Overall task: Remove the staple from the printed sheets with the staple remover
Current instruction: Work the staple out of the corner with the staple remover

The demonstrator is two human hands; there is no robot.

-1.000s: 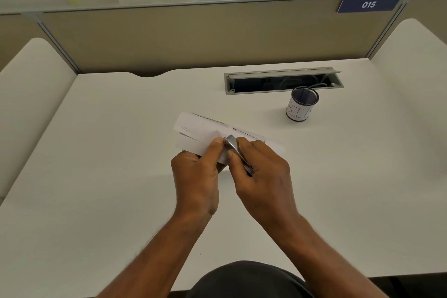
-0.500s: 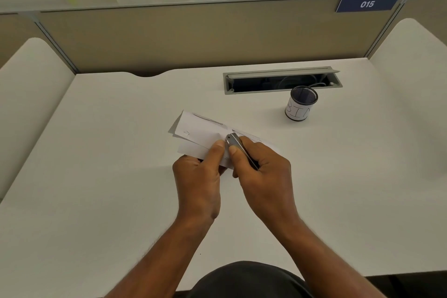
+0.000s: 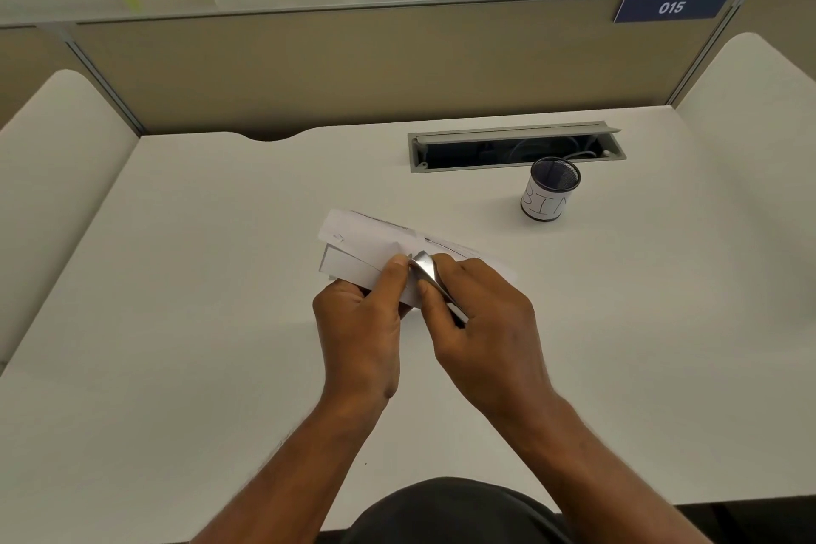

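Left hand (image 3: 360,325) pinches sheets (image 3: 366,245); right hand (image 3: 481,322) grips staple remover (image 3: 430,274), tip angled up-left into the sheets (staple hidden), well short of the cup (image 3: 549,194).

Before you, by material. Desk top (image 3: 176,300): smooth matt white laminate, faint sheen. Printed sheets (image 3: 357,241): thin white matt paper, creased. Staple remover (image 3: 426,267): bright polished metal, glossy, catching light. Pen cup (image 3: 552,190): dark fine wire mesh, wrapped in a matt white paper label. Cable tray (image 3: 516,135): grey brushed-looking metal rim. Partition (image 3: 353,66): dull beige, cloth-like panel. Number plate (image 3: 671,7): smooth blue plastic, slightly glossy.
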